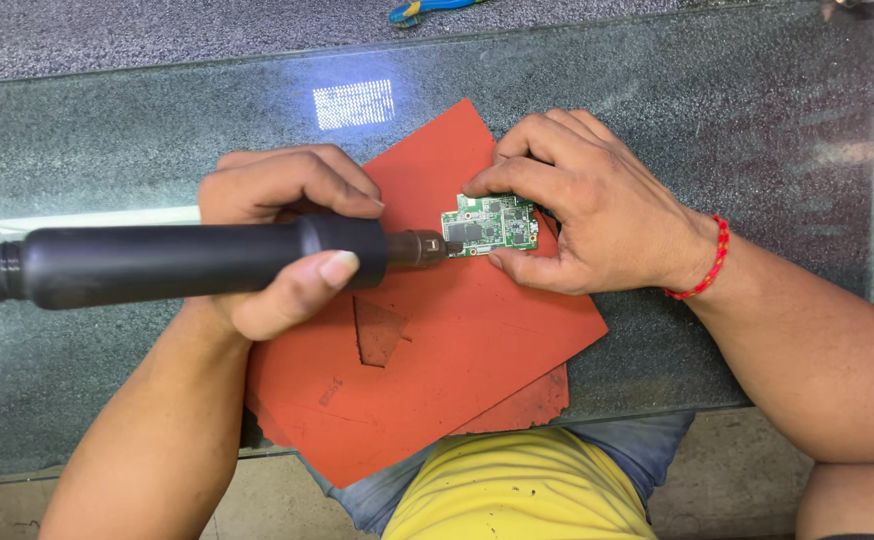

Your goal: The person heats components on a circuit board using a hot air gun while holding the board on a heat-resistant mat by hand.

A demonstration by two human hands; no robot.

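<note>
My left hand [282,240] grips a thick black tool handle [172,262] that lies across the view from the left, its metal nozzle [419,248] touching or nearly touching the left edge of a small green circuit board [490,224]. The board rests on a red-orange rubber mat [457,340]. My right hand [582,205] pins the board down, fingertips on its top edge and thumb at its lower edge. A red bead bracelet [709,262] circles my right wrist.
The mat lies on a dark speckled glass-topped table [777,120], over a second red sheet [527,405] near the front edge. A lamp glare [355,103] reflects behind the mat. A blue and yellow tool [422,8] lies at the far edge.
</note>
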